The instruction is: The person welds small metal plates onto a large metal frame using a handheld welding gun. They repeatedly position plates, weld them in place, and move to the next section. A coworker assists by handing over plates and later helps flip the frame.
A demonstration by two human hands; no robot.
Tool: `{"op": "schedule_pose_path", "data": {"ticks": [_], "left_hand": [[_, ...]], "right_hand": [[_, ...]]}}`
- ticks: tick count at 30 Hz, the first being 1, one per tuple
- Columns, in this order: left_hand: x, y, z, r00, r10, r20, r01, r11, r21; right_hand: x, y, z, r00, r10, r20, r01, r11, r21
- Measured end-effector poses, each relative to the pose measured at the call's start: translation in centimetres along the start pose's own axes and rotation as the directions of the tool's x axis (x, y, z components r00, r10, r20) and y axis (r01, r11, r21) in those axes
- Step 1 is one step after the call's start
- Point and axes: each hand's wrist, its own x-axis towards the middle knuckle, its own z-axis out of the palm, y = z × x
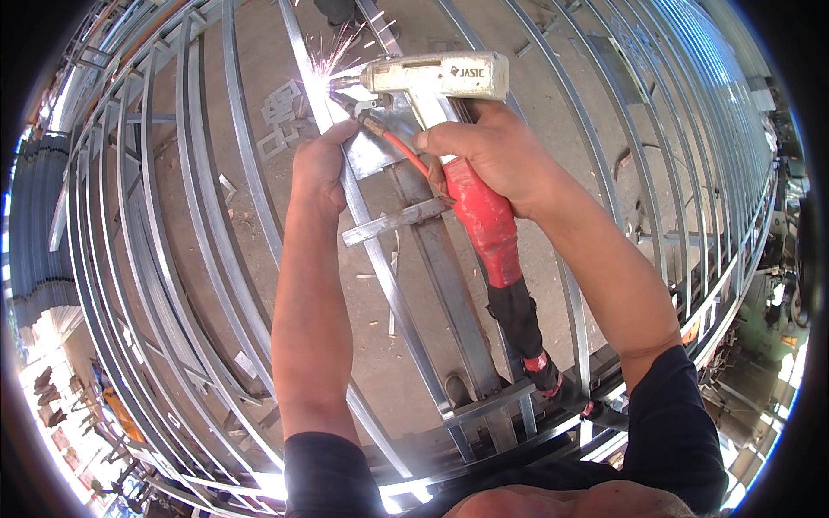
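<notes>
Your right hand (492,160) is closed around the red grip of the welding gun (436,78); its cream body sits just beyond your knuckles, nozzle pointing left, sparking on a steel bar (380,268). Your left hand (318,168) grips that bar, just nearer than the nozzle.
</notes>
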Motion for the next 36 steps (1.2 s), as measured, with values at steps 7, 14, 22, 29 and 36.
{"op": "schedule_pose_path", "data": {"ticks": [7, 14, 22, 29, 36], "left_hand": [[0.2, -0.2, -0.3, 1.0, -0.017, 0.02, 0.018, 1.0, -0.016], [0.2, -0.1, 0.2, 1.0, -0.029, -0.01, 0.029, 1.0, 0.006], [0.2, 0.1, -0.4, 1.0, 0.019, -0.001, -0.019, 0.997, 0.07], [0.0, 0.9, -0.6, 0.998, 0.066, 0.009, -0.066, 0.997, 0.047], [0.2, 0.9, -1.9, 0.999, -0.008, 0.04, 0.008, 1.0, 0.004]], "right_hand": [[-0.6, -0.4, 0.3, 1.0, 0.018, -0.019, -0.018, 0.999, -0.035], [-0.8, -0.2, -0.2, 1.0, -0.004, 0.002, 0.004, 1.0, -0.009], [-5.3, -4.1, -2.6, 0.995, -0.096, -0.004, 0.095, 0.99, -0.106], [-9.8, -1.9, -4.4, 0.997, 0.08, -0.015, -0.081, 0.995, -0.066], [-10.8, 0.8, -3.8, 0.98, 0.2, 0.005, -0.2, 0.98, 0.002]]}}
